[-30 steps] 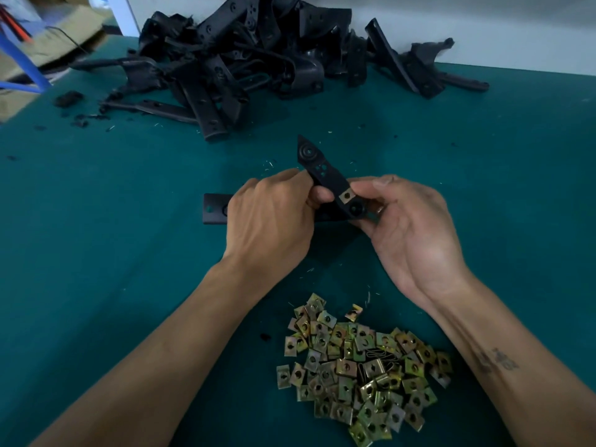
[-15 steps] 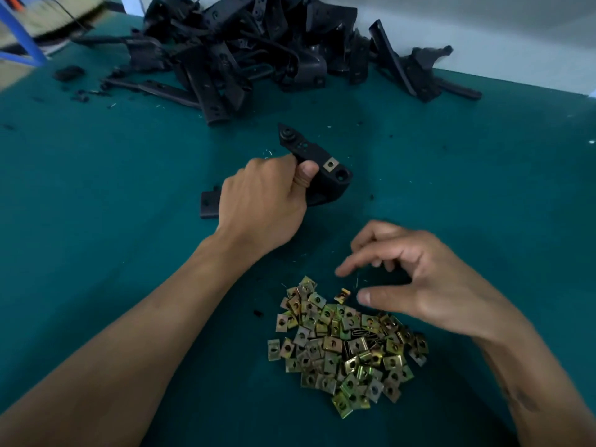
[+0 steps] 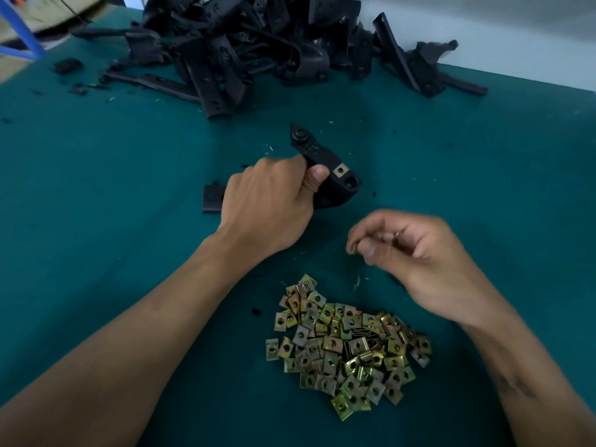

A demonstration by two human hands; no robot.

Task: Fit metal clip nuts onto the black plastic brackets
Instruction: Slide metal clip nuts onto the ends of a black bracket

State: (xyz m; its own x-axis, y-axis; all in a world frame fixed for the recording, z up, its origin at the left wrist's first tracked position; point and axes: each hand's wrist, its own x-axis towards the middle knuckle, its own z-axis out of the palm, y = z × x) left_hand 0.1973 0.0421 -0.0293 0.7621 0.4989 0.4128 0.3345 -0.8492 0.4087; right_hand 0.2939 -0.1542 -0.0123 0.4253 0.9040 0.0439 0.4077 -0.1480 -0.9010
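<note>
Unmarked bracket (image 3: 325,175), one clip nut (image 3: 340,171)

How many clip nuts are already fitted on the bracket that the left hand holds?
1. One clip nut sits on the bracket just right of the left hand thumb, beside a round hole. The hand covers part of the bracket, so more may be hidden.

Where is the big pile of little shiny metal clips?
In the head view, the pile of metal clips lies low and center on the green table, between the forearms, just below the right hand.
</note>
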